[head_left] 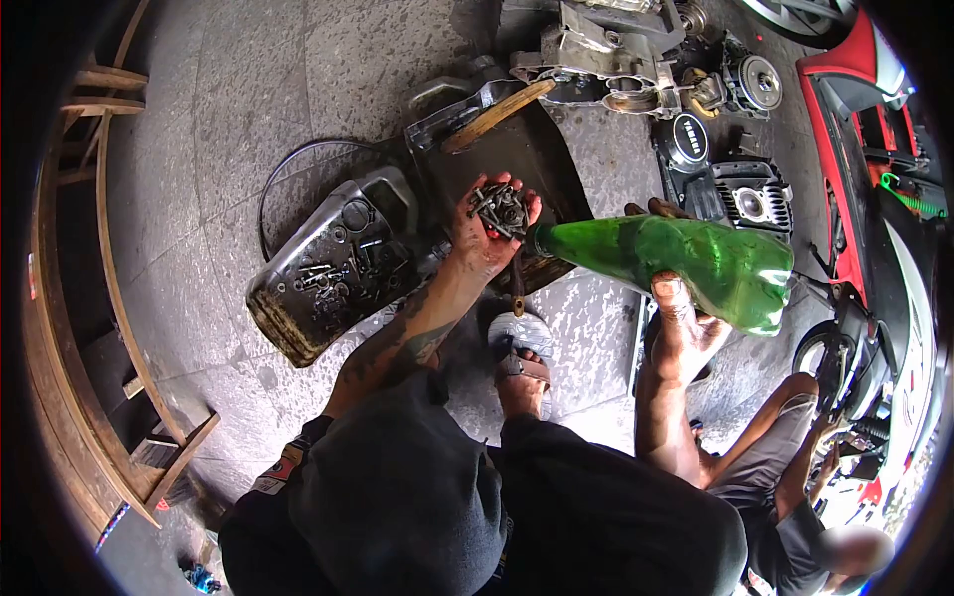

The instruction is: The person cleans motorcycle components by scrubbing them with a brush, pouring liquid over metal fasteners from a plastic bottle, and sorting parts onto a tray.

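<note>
My left hand (484, 246) is cupped palm up, fingers curled around a heap of greasy bolts (500, 209). It is above a dark cut-open plastic container (556, 159). My right hand (686, 333) grips a green plastic bottle (686, 248) around its body. The bottle lies nearly level, its neck pointing left and its mouth close beside the bolts. Whether liquid is coming out cannot be made out. Left of my forearm, a second cut-open jerrycan (266, 310) holds loose bolts, washers and rings (338, 273).
A wooden stick (502, 114) rests across the dark container. Engine casings (616, 65), a Yamaha cover (688, 139) and a finned cylinder part (752, 202) lie at upper right. A red motorcycle (835, 169) stands at right, near another seated person (765, 467). A wooden bench (75, 397) is at left.
</note>
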Tool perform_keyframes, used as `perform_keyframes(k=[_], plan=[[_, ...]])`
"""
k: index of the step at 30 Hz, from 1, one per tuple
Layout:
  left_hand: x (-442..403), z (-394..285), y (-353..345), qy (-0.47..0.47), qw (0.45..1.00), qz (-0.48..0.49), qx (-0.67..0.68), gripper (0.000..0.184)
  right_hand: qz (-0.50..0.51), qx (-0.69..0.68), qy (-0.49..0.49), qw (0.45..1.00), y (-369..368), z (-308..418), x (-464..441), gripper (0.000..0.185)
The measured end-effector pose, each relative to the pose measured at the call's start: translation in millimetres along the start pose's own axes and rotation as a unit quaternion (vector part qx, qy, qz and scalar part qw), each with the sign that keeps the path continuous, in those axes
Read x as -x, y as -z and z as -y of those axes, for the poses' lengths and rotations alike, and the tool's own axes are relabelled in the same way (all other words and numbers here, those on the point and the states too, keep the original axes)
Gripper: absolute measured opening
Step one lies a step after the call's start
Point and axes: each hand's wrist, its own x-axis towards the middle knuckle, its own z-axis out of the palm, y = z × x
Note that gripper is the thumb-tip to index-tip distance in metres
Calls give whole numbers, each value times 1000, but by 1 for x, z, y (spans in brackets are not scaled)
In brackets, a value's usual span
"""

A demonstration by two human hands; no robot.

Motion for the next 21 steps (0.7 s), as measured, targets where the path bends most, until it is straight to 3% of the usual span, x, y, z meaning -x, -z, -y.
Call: perform_keyframes(k=[3, 5, 6, 8, 10, 12, 18, 21], plan=[[1, 1, -1, -1, 1000, 0, -7, 24, -42, -50, -11, 998, -2, -1, -2, 48], [3, 2, -3, 5, 1000, 0, -9, 23, -28, -190, 25, 981, -12, 7, -5, 54], [3, 2, -2, 5, 1000, 0, -9, 23, -28, -190, 25, 981, -8, 6, -2, 54], [2, 2, 0, 15, 1000, 7, -6, 23, -48, -23, 2, 999, 3, 0, 7, 62], [2, 2, -1, 17, 1000, -3, 1, 23, -46, -65, 29, 996, 2, -10, 7, 65], [2, 2, 0, 18, 1000, -14, 8, 23, -40, 24, 78, 996, 3, -12, 8, 62], [1, 4, 4, 10, 1000, 11, -25, 24, -44, -108, -1, 993, 3, -5, 2, 52], [3, 5, 2, 15, 999, 17, -30, 24, 2, 42, -8, 999, 5, -3, 2, 64]])
